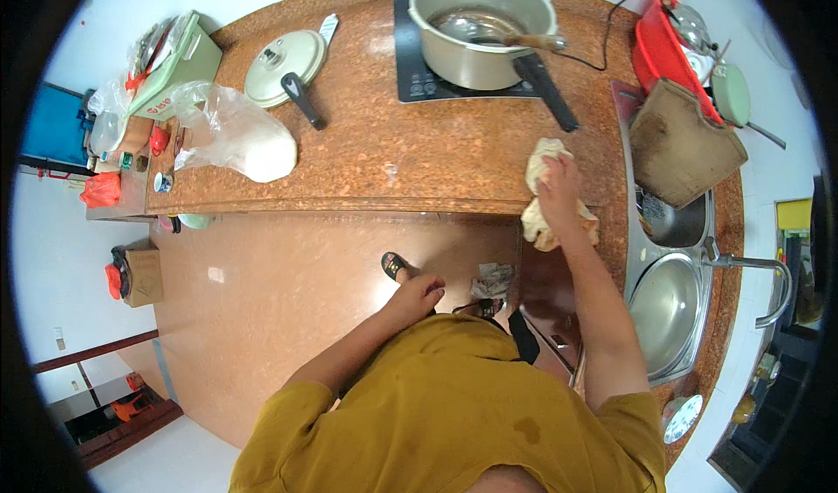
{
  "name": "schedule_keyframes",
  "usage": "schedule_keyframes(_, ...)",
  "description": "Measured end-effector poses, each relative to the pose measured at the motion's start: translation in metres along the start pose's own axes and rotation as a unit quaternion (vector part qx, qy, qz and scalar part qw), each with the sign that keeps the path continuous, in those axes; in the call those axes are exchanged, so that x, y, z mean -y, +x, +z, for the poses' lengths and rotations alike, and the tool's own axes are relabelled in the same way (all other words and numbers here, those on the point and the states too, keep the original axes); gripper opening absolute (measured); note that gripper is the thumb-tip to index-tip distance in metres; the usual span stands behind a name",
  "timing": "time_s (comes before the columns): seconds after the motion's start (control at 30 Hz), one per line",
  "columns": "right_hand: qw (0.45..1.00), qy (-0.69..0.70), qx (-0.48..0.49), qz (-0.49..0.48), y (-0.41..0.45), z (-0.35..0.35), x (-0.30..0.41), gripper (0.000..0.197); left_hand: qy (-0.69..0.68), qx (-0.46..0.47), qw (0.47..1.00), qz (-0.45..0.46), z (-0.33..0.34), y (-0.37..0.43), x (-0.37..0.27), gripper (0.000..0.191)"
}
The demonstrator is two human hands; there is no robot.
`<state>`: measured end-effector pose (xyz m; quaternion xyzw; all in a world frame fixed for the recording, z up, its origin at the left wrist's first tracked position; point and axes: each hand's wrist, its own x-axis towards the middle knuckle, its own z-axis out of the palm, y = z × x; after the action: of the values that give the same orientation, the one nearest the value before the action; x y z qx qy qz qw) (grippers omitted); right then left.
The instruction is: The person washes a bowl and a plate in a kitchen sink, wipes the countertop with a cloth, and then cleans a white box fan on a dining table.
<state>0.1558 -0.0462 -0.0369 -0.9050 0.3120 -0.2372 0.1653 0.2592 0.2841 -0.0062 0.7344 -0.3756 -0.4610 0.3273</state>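
My right hand (560, 192) presses on a crumpled cream cloth (548, 156) at the front right of the brown speckled countertop (353, 159). The cloth lies partly under the palm and reaches down to the counter's front edge. My left hand (416, 300) hangs in front of my body above the floor, its fingers loosely bent and a little apart, with nothing visible in it. Beyond the right hand, a large pot (484, 57) stands on a black induction cooktop (419, 90). Its long black handle (550, 93) points towards the cloth, and a wooden-handled utensil (533, 41) rests inside.
A pot lid (285, 67) with a black handle and a clear plastic bag (229, 133) holding something white lie left. A green box (183, 67) stands behind them. At right are a steel sink (664, 313), a brown board (684, 139) leaning over one basin, and a red basin (648, 47) of cookware.
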Motion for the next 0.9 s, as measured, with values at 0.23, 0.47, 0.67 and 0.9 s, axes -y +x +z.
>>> schedule_keyframes(0.23, 1.0, -0.007, 0.023, 0.003, 0.028, 0.056, 0.108, 0.046, -0.048, -0.098, 0.991, -0.073, -0.085, -0.012, 0.065, 0.024)
schedule_keyframes(0.47, 0.99, 0.053, 0.129, -0.006, 0.043, 0.123, 0.202, 0.053, -0.058, -0.095, 0.99, -0.087, -0.103, -0.025, 0.104, 0.021)
schedule_keyframes(0.67, 0.978, 0.147, 0.112, -0.097, 0.041, 0.122, 0.255, 0.043, -0.099, -0.141, 0.979, -0.107, -0.095, -0.039, 0.098, 0.021)
schedule_keyframes(0.9, 0.694, 0.679, 0.186, 0.152, 0.025, 0.101, 0.247, 0.029, -0.371, -0.221, 0.895, -0.113, -0.093, -0.03, 0.067, 0.029)
